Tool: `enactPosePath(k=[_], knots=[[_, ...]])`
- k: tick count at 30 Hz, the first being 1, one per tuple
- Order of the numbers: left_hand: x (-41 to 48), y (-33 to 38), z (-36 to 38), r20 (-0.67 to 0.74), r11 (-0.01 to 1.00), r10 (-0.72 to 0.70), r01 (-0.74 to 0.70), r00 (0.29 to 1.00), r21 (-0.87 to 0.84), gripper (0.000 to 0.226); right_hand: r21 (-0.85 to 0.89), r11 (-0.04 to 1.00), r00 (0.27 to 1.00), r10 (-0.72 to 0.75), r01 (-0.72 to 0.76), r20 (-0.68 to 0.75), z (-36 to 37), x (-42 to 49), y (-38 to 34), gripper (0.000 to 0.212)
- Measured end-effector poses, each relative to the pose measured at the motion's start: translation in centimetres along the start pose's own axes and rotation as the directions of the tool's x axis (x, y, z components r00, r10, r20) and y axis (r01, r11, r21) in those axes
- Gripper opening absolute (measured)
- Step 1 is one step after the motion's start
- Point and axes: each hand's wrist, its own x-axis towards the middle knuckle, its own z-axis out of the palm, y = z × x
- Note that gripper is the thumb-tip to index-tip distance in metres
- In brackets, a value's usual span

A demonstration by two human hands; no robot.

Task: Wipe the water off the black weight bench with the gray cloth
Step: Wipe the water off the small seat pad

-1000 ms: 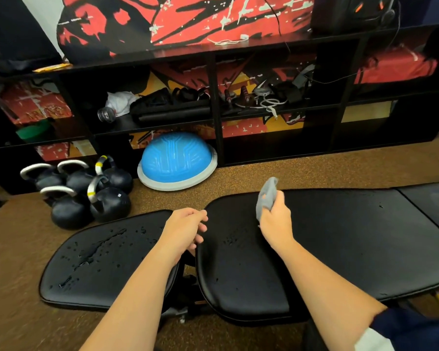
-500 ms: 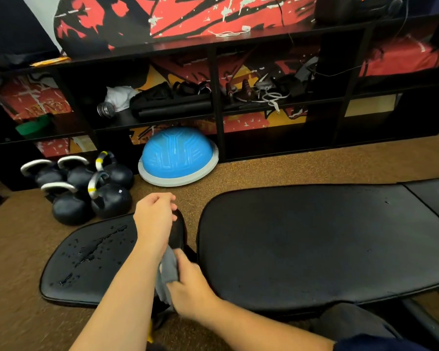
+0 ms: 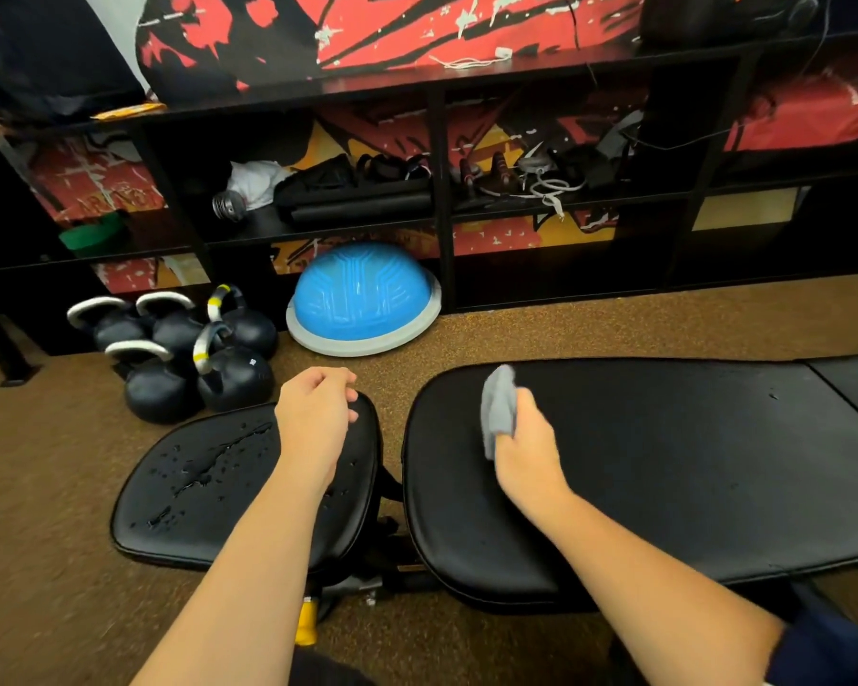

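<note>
The right hand grips the bunched gray cloth over the left part of the black weight bench. Its fingertips are hidden behind the knuckles, and whether the cloth touches the pad cannot be told. The left hand hangs loosely curled, holding nothing, above the far right edge of the seat pad, where water droplets lie; the bench's right end is cut off.

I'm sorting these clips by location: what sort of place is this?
Most likely a gym or home workout room. A black weight bench fills the foreground, kettlebells sit clustered on the floor, and a blue balance dome leans by the black shelving.
</note>
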Motion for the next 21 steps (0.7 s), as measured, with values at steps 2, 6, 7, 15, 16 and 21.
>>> enactPosePath(k=[2,6,7,15,16,21], knots=[[-0.1,0.0,-0.2,-0.003,1.0,0.001,-0.001,1.0,0.004,0.017,-0.185,0.976,0.983,-0.085,0.116,0.164,1.6,-1.3,-0.3,0.016],[0.1,0.0,-0.6,-0.009,1.0,0.006,-0.006,1.0,-0.002,0.017,-0.144,0.954,0.868,-0.168,0.263,0.468,4.4,-6.4,-3.3,0.037],[0.2,0.0,-0.7,-0.005,1.0,0.012,-0.012,1.0,-0.005,0.017,-0.101,0.959,0.835,-0.174,0.263,0.522,5.1,-7.8,-4.0,0.036],[0.6,0.0,-1.8,0.155,0.995,-0.072,0.06,0.985,0.085,0.02,0.362,0.925,0.89,-0.065,-0.116,0.451,6.3,-7.9,-6.0,0.015],[0.4,0.0,-1.9,0.214,0.986,-0.13,0.103,0.968,0.132,0.026,0.453,0.876,0.914,-0.035,-0.167,0.404,5.7,-7.1,-6.4,0.013],[-1.1,-0.6,-0.9,0.458,0.896,-0.358,0.162,0.814,0.413,0.056,0.603,0.779,0.975,0.052,-0.174,0.214,0.7,-3.3,-7.1,0.01]])
